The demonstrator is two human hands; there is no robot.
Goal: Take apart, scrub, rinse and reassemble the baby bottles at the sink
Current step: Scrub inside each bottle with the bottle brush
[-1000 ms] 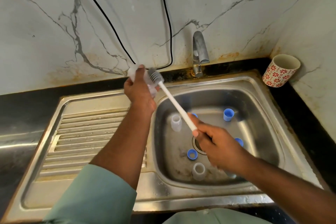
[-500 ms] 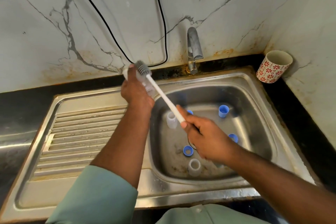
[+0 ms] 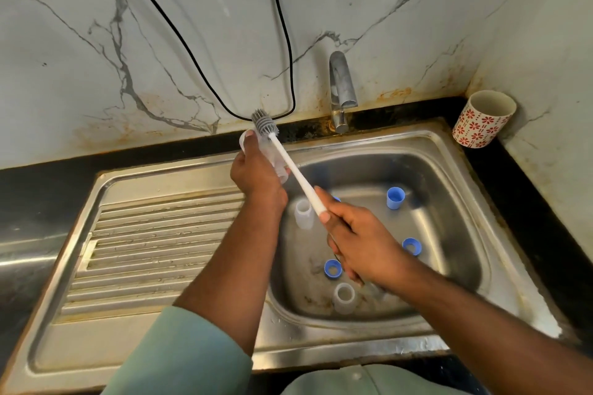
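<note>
Left hand (image 3: 256, 170) fingers grip a clear bottle (image 3: 276, 160); right hand (image 3: 359, 247) fingers grip the brush (image 3: 288, 157) handle (grey bristles beyond the left fingers).

Your clear bottle (image 3: 278, 160) tilts above the sink's (image 3: 449, 151) left rim, the grey-headed white brush (image 3: 290, 167) seemingly against its outside. Blue caps (image 3: 395, 197) and clear pieces (image 3: 344, 297) lie scattered in the basin.
</note>
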